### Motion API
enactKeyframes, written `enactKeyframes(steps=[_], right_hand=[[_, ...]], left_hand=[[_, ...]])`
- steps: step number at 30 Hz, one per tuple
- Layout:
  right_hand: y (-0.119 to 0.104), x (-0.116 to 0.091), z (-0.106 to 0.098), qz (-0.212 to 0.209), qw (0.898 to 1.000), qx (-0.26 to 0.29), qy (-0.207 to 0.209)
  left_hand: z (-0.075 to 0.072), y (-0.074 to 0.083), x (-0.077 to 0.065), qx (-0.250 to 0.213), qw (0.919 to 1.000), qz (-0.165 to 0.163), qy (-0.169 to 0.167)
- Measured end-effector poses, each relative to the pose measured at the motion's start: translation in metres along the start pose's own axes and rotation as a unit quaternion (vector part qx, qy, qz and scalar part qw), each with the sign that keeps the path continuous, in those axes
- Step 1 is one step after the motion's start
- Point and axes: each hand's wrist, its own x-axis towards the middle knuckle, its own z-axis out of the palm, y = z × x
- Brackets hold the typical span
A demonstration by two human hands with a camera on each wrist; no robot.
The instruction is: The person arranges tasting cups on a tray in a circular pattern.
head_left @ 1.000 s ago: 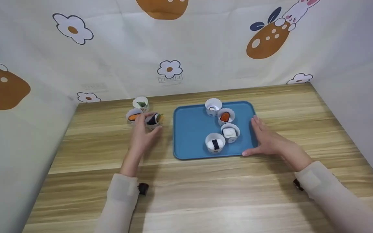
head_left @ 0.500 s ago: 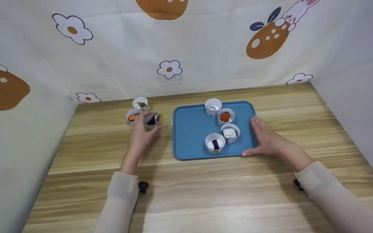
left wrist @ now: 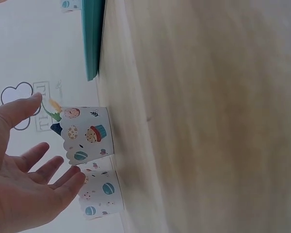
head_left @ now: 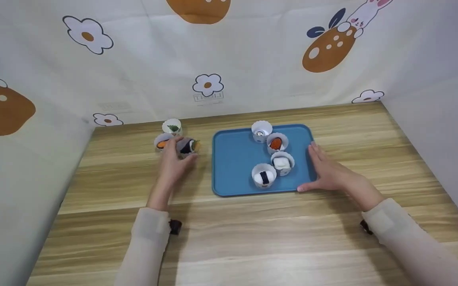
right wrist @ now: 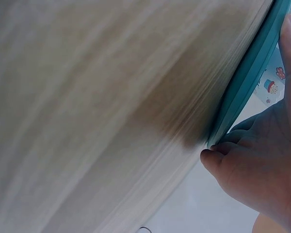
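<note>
My left hand (head_left: 172,163) hovers with thumb and fingers spread about a paper cup (left wrist: 89,136) that holds a dark sushi roll (head_left: 188,146). In the left wrist view a gap shows between the thumb and the cup's scalloped rim. Close by stand a cup with an orange-topped piece (head_left: 162,143), partly hidden by the fingers, and a cup with a green leaf (head_left: 172,127). My right hand (head_left: 329,172) rests at the near right corner of the blue tray (head_left: 233,159), its fingers along the right side and thumb on the front rim.
On the tray's right half stand several paper cups: one with a black-banded white piece (head_left: 264,177), one with a white block (head_left: 282,163), one with a red-orange piece (head_left: 276,143), and one at the back (head_left: 261,132). A patterned curtain (head_left: 253,51) encloses the wooden table (head_left: 245,234).
My left wrist and sleeve have edged slightly forward while the fingers stay about the same cup. The right hand, tray and cups have not moved.
</note>
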Motion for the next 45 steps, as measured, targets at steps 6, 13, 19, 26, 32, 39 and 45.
enactKeyframes(steps=[6,13,19,26,32,39,45], right_hand=[[0.0,0.0,0.001,0.007,1.0,-0.002,-0.001],[-0.001,0.0,0.001,0.01,1.0,0.002,-0.003],[-0.002,-0.001,0.001,0.008,1.0,0.0,-0.003],[-0.001,-0.001,0.001,0.012,1.0,-0.006,-0.005],[-0.002,0.0,0.0,0.016,1.0,-0.009,-0.006],[-0.001,0.001,0.0,0.028,1.0,-0.006,-0.01],[-0.002,0.0,0.0,0.024,1.0,-0.004,-0.011]], left_hand=[[-0.001,0.0,0.005,0.021,0.9996,-0.014,-0.016],[0.0,-0.001,0.009,0.018,0.999,-0.033,-0.025],[0.001,-0.002,0.01,0.017,0.9986,-0.041,-0.029],[0.003,-0.002,0.013,0.022,0.9988,-0.036,-0.026],[0.003,-0.003,0.016,0.027,0.9976,-0.052,-0.038],[0.003,-0.003,0.021,0.022,0.9958,-0.072,-0.051],[0.002,-0.001,0.024,0.035,0.994,-0.085,-0.059]])
